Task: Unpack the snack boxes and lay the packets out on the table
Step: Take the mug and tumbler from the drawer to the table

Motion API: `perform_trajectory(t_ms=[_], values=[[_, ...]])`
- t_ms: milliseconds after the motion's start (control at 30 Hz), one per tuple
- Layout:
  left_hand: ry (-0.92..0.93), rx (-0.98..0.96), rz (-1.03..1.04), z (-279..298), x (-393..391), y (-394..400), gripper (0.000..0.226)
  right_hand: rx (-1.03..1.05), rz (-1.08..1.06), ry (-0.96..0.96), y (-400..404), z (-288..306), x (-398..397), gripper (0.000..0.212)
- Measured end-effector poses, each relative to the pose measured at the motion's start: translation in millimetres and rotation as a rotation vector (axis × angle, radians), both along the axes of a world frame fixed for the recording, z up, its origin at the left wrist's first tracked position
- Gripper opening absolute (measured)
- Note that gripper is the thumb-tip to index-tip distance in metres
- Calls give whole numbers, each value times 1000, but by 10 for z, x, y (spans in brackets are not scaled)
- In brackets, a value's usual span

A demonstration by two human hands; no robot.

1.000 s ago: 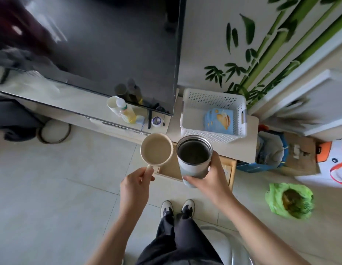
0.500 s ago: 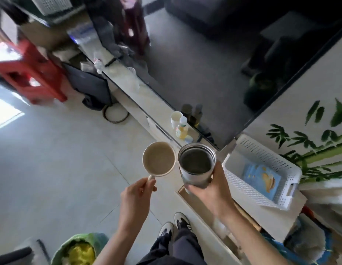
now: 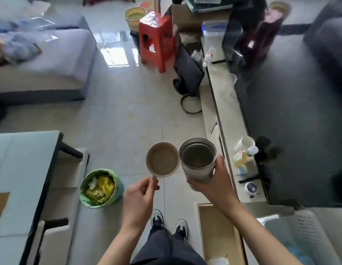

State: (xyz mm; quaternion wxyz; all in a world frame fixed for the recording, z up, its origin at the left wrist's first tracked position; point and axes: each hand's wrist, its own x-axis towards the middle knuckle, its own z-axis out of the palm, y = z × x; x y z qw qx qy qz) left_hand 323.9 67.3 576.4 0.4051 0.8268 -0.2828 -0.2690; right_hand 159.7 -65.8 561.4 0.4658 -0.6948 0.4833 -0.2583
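My left hand (image 3: 140, 196) pinches the handle of a beige mug (image 3: 162, 162) held upright over the tiled floor. My right hand (image 3: 214, 184) is wrapped around a steel tumbler (image 3: 198, 159), open at the top, right beside the mug. Both vessels look empty. A white perforated basket (image 3: 308, 224) with a blue packet (image 3: 300, 253) inside sits at the bottom right corner. The pale glass-topped table (image 3: 17, 169) lies at the left, with a brown cardboard piece (image 3: 0, 203) on it.
A green-lined bin (image 3: 100, 188) full of yellow wrappers stands on the floor left of my feet. A low TV bench (image 3: 229, 115) with a bottle (image 3: 243, 155) and a cup runs along the right. A red stool (image 3: 156, 39) and a grey sofa (image 3: 46, 60) stand farther off.
My view has swung left, away from the wall and basket toward the room. The table, bin, stool and sofa have come into sight. Both hands keep the mug and tumbler as before.
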Motion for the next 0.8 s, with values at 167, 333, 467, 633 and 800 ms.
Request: perform_trajectory(t_ms=[167, 333, 467, 633, 800], values=[[12, -11, 265, 43, 184, 493, 22, 18, 232, -10, 161, -41, 579, 79], [-5, 57, 513, -13, 432, 1034, 26, -33, 443, -23, 464, -42, 1246, 81], [12, 74, 697, -80, 709, 1536, 26, -54, 603, -31, 834, -1, 1820, 84], [92, 58, 873, -128, 1164, 2114, 29, -52, 729, -35, 1378, -8, 2535, 81], [120, 16, 951, -102, 1707, 2777, 29, -39, 826, -40, 2030, 22, 3289, 83]])
